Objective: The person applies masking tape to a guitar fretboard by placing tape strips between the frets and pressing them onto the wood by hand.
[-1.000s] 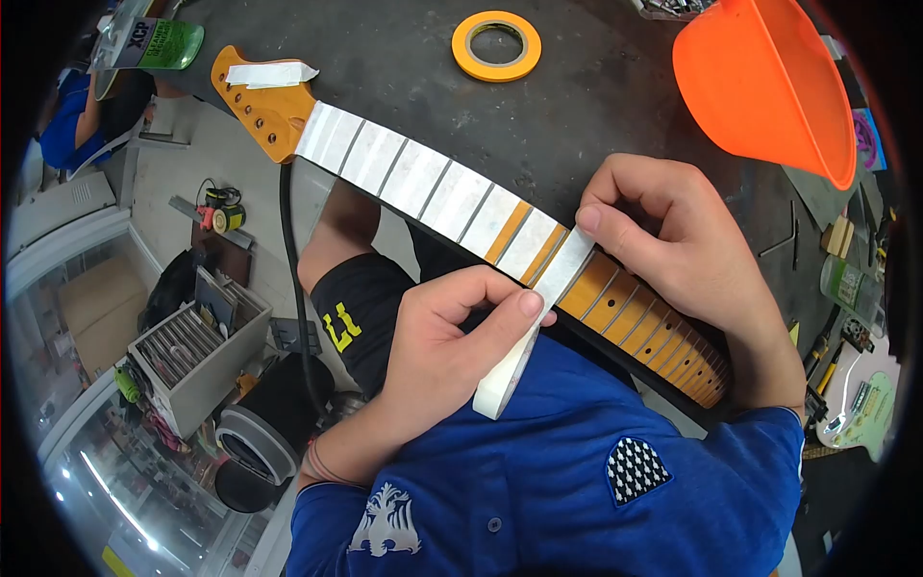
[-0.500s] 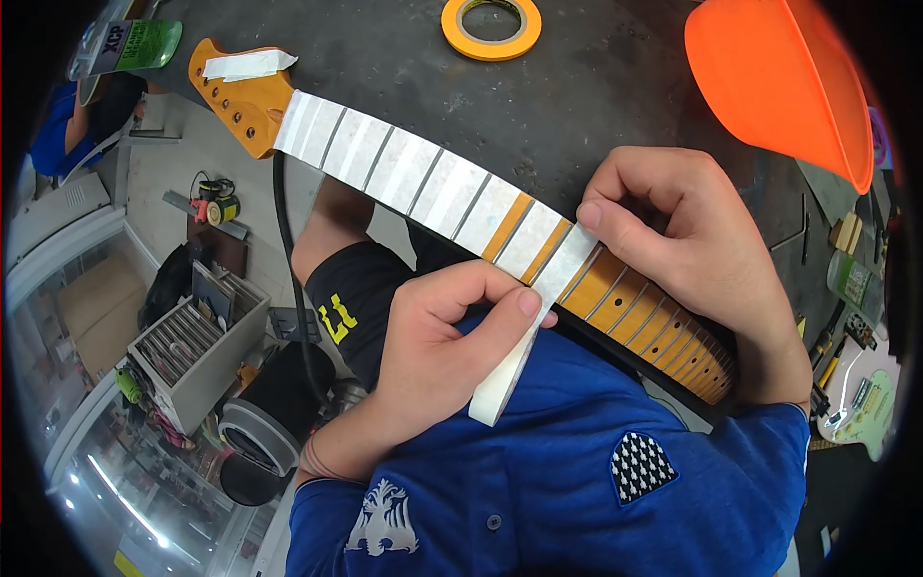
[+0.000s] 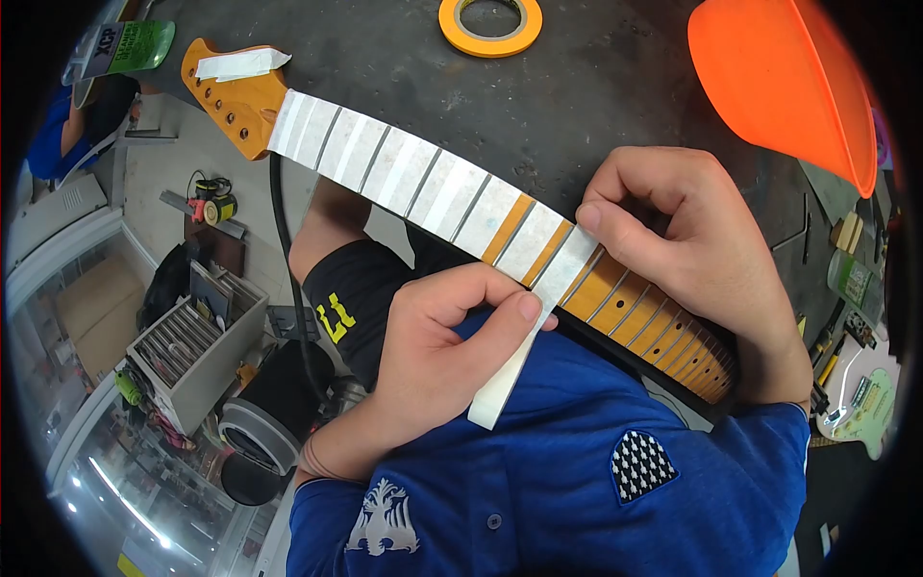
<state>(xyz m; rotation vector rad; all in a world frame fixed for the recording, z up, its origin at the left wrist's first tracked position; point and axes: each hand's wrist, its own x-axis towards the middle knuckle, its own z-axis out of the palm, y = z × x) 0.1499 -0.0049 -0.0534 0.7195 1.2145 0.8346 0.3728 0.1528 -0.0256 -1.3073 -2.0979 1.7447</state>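
Note:
A guitar neck (image 3: pixel 630 310) lies slanted across the view, its headstock (image 3: pixel 236 101) at upper left. White masking tape covers the fretboard's headstock half between the frets, with two bare wood gaps; toward the body end the wood is bare. A strip of masking tape (image 3: pixel 564 263) crosses the fretboard beside the covered part. My left hand (image 3: pixel 447 337) pinches this strip between thumb and forefinger at the near edge, and its loose tail hangs below. At the far edge my right hand (image 3: pixel 673 216) is closed, thumb and forefinger together at the strip's other end.
A yellow tape roll (image 3: pixel 490 29) and an orange curved object (image 3: pixel 784 87) lie on the dark bench. Upper left stands a green-liquid bottle (image 3: pixel 130 46). A pink guitar body (image 3: pixel 856 385) is at right. Below left are a drawer box (image 3: pixel 197 356) and a black bin (image 3: pixel 279 409).
The headstock end has shifted slightly left and the view a little with it. Both hands keep their places on the masking tape strip, and its tail hangs slightly straighter.

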